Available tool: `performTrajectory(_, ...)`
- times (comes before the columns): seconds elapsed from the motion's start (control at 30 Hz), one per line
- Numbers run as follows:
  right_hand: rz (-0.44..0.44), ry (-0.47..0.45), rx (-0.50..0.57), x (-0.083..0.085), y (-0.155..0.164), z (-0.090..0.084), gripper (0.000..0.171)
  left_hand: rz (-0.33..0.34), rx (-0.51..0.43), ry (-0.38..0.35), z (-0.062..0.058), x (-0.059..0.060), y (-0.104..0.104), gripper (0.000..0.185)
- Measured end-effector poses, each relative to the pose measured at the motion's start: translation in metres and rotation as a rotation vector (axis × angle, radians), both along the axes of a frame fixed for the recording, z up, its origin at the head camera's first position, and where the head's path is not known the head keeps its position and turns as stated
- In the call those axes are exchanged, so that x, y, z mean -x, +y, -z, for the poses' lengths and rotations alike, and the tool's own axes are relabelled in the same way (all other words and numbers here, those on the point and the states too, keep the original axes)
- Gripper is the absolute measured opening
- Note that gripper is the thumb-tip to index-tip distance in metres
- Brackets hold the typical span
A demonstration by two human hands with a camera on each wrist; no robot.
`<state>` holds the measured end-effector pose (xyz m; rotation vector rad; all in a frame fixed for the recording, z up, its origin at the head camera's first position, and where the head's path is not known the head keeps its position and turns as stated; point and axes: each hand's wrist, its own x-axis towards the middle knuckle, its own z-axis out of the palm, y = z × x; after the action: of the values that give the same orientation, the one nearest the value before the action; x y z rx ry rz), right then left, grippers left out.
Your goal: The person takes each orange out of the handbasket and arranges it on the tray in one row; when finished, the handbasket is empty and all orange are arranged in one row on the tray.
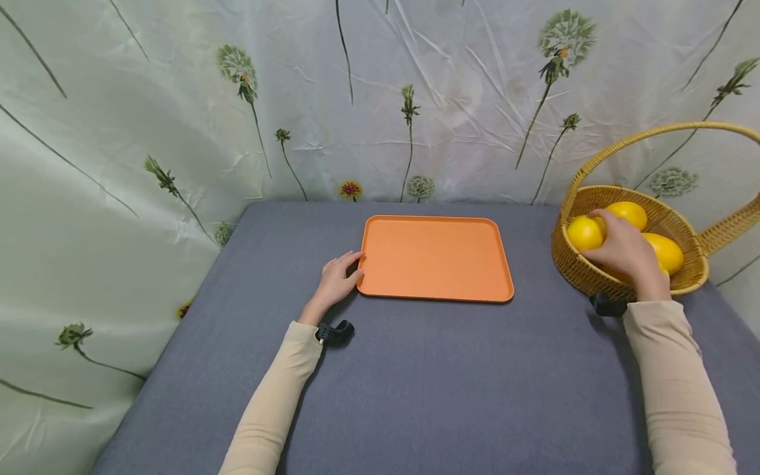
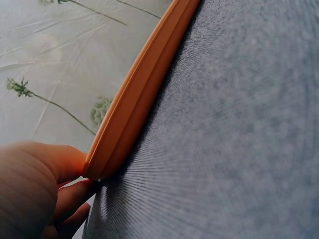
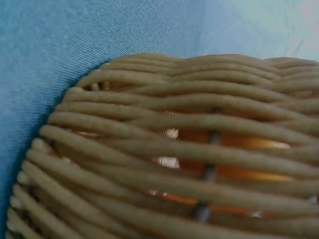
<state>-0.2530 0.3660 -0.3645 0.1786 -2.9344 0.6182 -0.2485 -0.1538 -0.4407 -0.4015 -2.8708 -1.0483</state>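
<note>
Head view: the right hand (image 1: 623,254) reaches into the woven wicker basket (image 1: 576,267) at the table's right, fingers curled over a round yellow fruit (image 1: 584,233) among others. The left hand (image 1: 338,277) lies relaxed on the grey cloth (image 1: 415,382), fingertips touching the near-left corner of the flat orange plastic tray (image 1: 436,257), gripping nothing.
</note>
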Motion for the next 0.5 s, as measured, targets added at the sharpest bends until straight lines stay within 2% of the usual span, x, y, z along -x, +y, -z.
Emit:
performTrajectory(0.2, 0.075, 0.046, 0.050, -0.009, -0.001, 0.000, 0.082, 0.007, 0.001, 0.020, -0.001, -0.002, 0.001, 0.045)
performTrajectory(0.5, 0.126, 0.147, 0.159, -0.019, 0.001, 0.005, 0.084, 0.005, 0.001, 0.026, 0.001, -0.002, 0.002, 0.045)
